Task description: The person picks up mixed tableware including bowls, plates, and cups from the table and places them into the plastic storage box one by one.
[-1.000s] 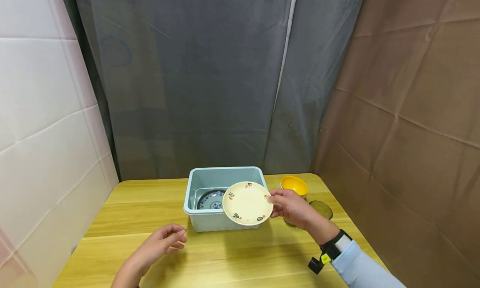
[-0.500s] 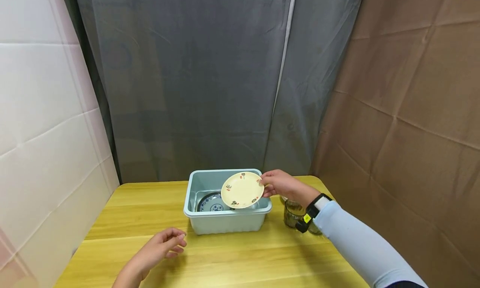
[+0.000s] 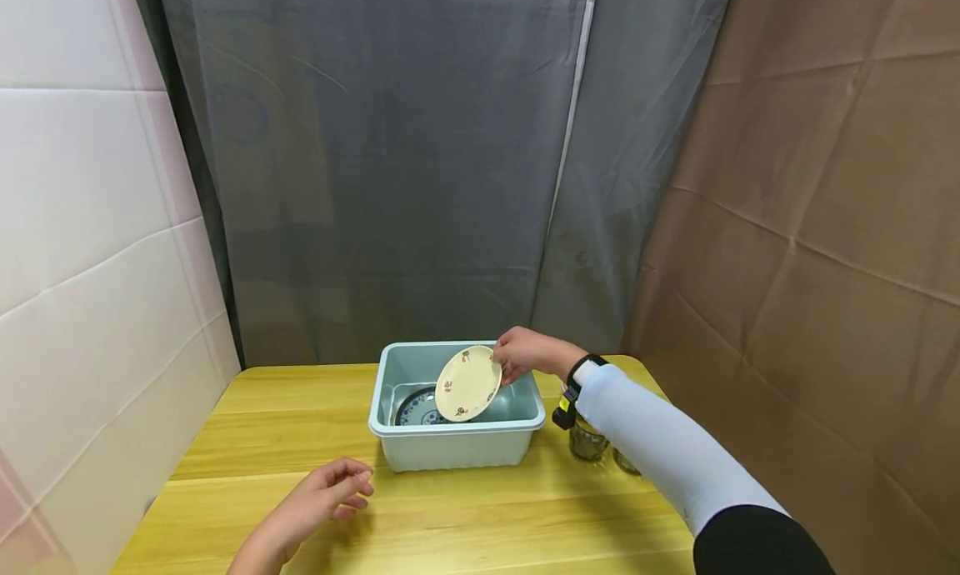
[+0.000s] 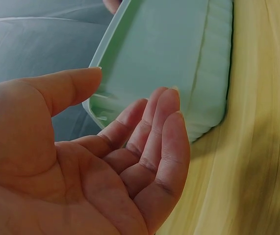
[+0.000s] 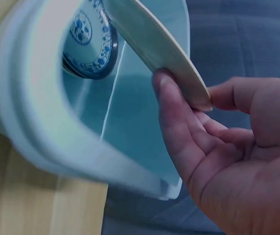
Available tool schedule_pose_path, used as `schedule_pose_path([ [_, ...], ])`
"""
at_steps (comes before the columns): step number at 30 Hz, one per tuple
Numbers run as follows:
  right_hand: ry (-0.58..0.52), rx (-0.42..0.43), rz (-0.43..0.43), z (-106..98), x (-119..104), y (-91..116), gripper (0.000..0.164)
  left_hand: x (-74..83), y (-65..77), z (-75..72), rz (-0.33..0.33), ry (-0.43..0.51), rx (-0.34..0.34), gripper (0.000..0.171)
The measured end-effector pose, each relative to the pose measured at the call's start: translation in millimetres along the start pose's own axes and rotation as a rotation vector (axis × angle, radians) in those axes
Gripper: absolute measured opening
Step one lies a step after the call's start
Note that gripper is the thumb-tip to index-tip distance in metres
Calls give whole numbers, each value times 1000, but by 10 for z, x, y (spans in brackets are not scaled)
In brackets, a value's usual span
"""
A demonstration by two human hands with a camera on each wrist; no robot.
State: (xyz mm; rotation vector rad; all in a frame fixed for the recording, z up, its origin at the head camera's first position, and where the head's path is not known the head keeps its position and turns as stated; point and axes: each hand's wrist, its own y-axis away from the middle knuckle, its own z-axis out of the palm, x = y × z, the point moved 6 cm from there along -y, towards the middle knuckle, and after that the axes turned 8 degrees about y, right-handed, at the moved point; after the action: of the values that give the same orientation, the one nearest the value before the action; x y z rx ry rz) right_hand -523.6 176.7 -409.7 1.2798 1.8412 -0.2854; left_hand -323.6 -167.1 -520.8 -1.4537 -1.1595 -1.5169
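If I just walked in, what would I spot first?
Probably the round cream plate with small marks, held tilted by the right hand at the opening of the pale blue rectangular plastic tub. Next, the round blue-and-white patterned dish inside, at the tub's left in the head view.

On the tabletop, a tub stands toward the far edge, a dish lying in its left part and a plate tilted in its mouth to the right of that dish, its right edge in the right hand. The left hand is before the tub and to its left, apart from it, while two glasses stand to the tub's right, the forearm partly before them. Behind the tabletop hangs a curtain, with one sheet to the left and another to the right.
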Motion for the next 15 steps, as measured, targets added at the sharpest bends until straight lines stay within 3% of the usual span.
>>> schedule_pose_path([
  [8,133,-149,-24,218,-168,-138,22,-26,-9,19,10,4,1,44],
  [15,151,-241,56,309,-149,-241,24,-29,-12,-27,-1,-6,48,46],
])
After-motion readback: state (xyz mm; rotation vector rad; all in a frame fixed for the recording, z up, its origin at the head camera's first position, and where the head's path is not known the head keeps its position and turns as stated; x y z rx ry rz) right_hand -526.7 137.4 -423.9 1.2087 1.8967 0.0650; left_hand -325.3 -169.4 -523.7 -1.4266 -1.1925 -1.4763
